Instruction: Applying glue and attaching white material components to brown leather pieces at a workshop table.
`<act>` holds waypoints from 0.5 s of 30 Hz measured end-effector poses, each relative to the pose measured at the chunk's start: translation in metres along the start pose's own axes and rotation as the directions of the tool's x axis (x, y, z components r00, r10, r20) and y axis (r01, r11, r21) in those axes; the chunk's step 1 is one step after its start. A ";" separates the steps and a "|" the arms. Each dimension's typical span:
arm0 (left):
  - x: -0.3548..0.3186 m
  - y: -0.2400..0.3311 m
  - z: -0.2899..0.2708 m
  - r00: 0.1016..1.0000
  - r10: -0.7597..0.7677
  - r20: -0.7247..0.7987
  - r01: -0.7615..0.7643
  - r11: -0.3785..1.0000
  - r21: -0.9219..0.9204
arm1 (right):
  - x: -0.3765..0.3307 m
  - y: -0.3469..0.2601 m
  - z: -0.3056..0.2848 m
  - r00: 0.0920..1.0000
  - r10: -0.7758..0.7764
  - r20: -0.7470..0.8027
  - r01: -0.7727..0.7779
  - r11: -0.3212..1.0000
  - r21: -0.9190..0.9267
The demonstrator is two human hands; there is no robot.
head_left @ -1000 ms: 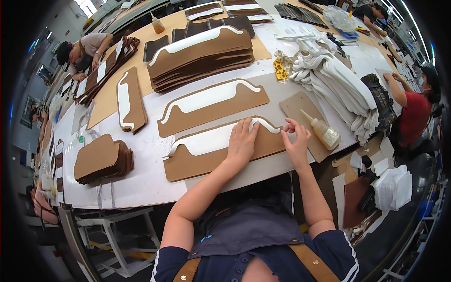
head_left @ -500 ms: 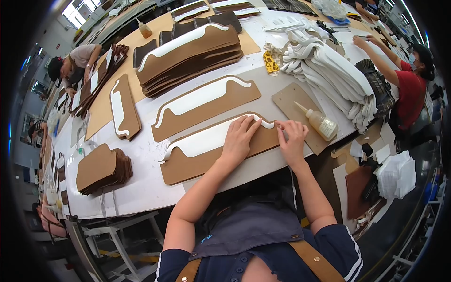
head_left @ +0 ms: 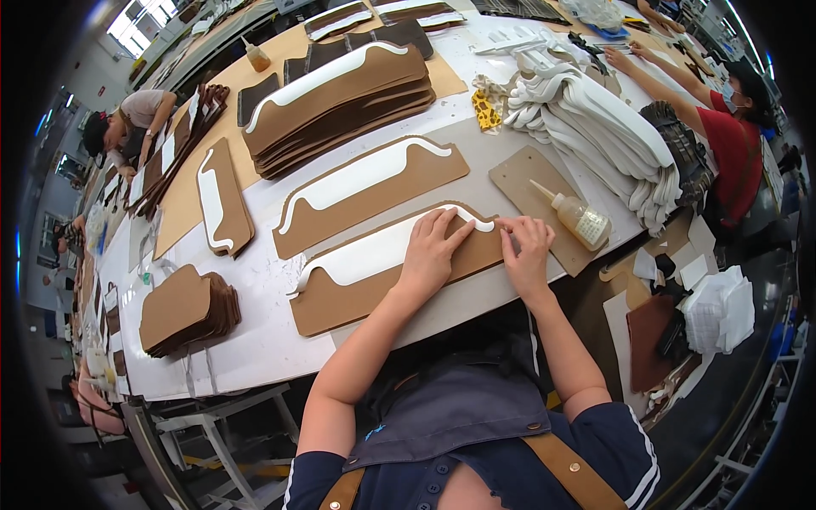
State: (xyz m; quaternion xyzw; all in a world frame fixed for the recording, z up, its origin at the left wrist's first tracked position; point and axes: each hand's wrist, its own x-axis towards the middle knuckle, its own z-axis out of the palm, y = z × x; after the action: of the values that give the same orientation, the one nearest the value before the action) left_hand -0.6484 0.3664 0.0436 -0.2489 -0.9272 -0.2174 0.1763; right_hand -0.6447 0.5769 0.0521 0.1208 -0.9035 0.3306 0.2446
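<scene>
A brown leather-like panel (head_left: 340,308) with a white shaped liner (head_left: 361,257) along its upper edge lies on the near side of the table. My left hand (head_left: 429,253) rests on the liner near its right end, fingers stretched out and pressing down. At the panel's right upper corner, my right hand (head_left: 527,253) has its fingers bent, with the tips at the panel's edge beside the liner's tip. The liner's left tip curls up off the panel. A second brown panel (head_left: 425,181) with its own white liner (head_left: 365,177) lies just beyond.
Behind stands a tall stack of brown panels (head_left: 348,119). A glue bottle (head_left: 582,223) lies on a tan board (head_left: 535,174) at right, near a heap of white strips (head_left: 586,127). Smaller brown pieces (head_left: 187,310) are stacked at left. Co-workers stand at both sides.
Both my hands stay nearly in place on the panel. The co-worker at right has moved their arms farther across the table.
</scene>
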 end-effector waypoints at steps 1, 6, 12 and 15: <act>0.000 0.000 0.000 1.000 0.001 -0.001 -0.001 1.000 -0.002 | 0.000 0.000 0.000 1.000 0.001 0.000 -0.001 1.000 0.000; 0.000 0.002 0.001 1.000 -0.002 0.001 0.002 1.000 0.005 | -0.003 0.000 0.000 0.993 -0.116 0.004 0.116 0.989 -0.090; -0.001 0.005 0.002 1.000 -0.017 0.002 0.017 0.999 0.028 | -0.008 -0.003 0.002 0.988 -0.155 0.027 0.157 0.964 -0.213; 0.000 0.004 0.002 0.999 0.009 0.039 -0.009 1.000 -0.005 | -0.009 -0.005 0.002 0.987 -0.156 0.028 0.158 0.960 -0.230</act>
State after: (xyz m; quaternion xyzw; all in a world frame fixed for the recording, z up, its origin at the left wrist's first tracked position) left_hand -0.6464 0.3707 0.0435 -0.2577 -0.9288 -0.2139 0.1586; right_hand -0.6354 0.5721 0.0485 0.1645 -0.9245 0.2020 0.2782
